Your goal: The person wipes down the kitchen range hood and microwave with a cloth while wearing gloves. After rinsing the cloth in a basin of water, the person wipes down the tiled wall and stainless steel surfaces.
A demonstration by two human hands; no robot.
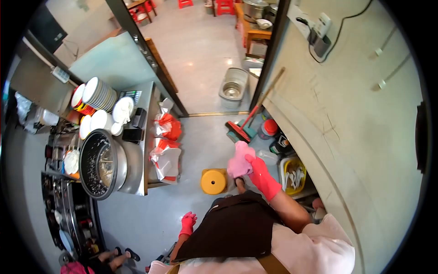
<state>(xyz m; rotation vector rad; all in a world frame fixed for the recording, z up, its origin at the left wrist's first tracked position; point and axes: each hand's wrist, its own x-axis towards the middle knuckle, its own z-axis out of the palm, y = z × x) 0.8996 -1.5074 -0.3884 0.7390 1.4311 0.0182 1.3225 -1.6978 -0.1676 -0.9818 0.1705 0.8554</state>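
Observation:
My right hand (262,175), in a pinkish-red rubber glove, grips a pink cloth (241,159) that hangs bunched in front of it. Below the cloth, a yellow stool (213,181) stands on the floor to its left. Held low beside the dark apron (228,223) is my left hand (188,223), gloved in the same colour. Its fingers are curled in, and I see nothing in them.
On the left, a metal counter (137,169) carries a large black-rimmed pot (109,164), stacked plates (99,93) and a phone (132,135). A red broom (239,130), a red-lidded bucket (268,129) and a yellow basket (294,173) line the right wall. Another person's legs (119,259) show lower left.

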